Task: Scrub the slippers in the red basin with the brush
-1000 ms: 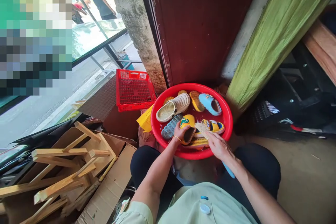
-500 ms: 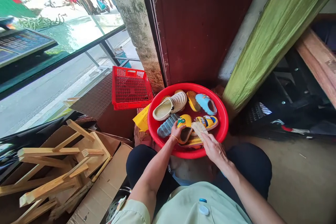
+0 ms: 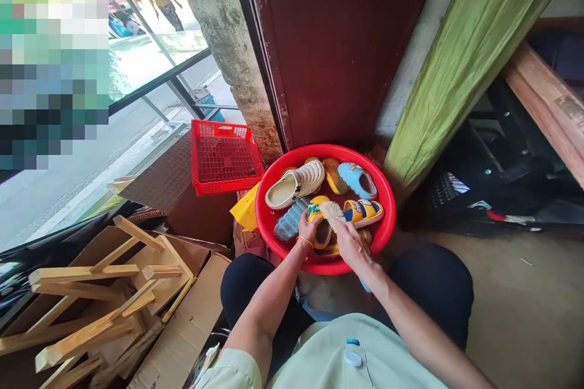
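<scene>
My left hand (image 3: pixel 310 229) grips a yellow slipper (image 3: pixel 318 209) inside a red plastic basin (image 3: pixel 385 209), its dark sole partly hidden by my fingers. My right hand (image 3: pixel 351 248) holds a pale-bristled scrub brush (image 3: pixel 332 213), with the bristles pressed against that slipper. Around them in the basin lie a cream slipper (image 3: pixel 295 185), a light blue slipper (image 3: pixel 358 180), a mustard slipper (image 3: pixel 334 175), a grey-blue slipper (image 3: pixel 291 221) and a yellow sandal (image 3: pixel 364 213). Another yellow sole shows beneath my hands.
A red plastic crate (image 3: pixel 223 158) and yellow paper (image 3: pixel 246 208) stand left of the basin. Wooden frames (image 3: pixel 86 273) lie on cardboard (image 3: pixel 182 328) at the lower left. A dark red door (image 3: pixel 337 42), concrete pillar (image 3: pixel 228 30) and green cloth (image 3: pixel 465 61) rise behind.
The scrub brush and my right hand have moved up and left onto the yellow slipper. The view has shifted slightly, and the basin's contents look otherwise unmoved.
</scene>
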### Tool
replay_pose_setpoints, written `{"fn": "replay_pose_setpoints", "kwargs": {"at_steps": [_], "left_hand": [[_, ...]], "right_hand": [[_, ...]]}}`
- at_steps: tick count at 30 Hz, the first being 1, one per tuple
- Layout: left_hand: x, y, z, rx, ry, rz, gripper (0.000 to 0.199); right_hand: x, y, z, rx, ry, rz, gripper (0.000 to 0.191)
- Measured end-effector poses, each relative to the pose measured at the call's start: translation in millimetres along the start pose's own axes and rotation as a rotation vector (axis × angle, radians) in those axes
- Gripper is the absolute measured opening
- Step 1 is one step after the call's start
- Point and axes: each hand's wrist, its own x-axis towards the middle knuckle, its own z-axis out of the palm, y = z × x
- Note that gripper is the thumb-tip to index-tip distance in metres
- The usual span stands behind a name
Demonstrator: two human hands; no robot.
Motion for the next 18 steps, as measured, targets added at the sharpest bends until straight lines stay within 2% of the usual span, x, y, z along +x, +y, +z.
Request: {"fn": "replay_pose_setpoints", "kwargs": {"at_steps": [3, 7, 9, 13, 18], "left_hand": [[1, -3, -0.2, 0.005, -0.006, 0.026, 0.069], [-1, -2, -0.9, 0.023, 0.039, 0.011, 0.068], [-2, 0, -1.4, 0.036, 0.045, 0.025, 0.067], [-2, 1, -2.8, 0.052, 0.038, 0.051, 0.065], [-1, 4, -0.8, -0.015, 0.043, -0.014, 0.065]], "right_hand": [[1, -2, 2, -0.022, -0.050, 0.041, 0.057], [12, 4, -4, -0.007, 0.021, 0.096, 0.057], [10, 3, -3, 0.005, 0.045, 0.065, 0.058], [4, 4, 7, -0.019, -0.015, -0.010, 0.057], [25, 25, 7, -0.016, 0.007, 0.106, 0.051]]}}
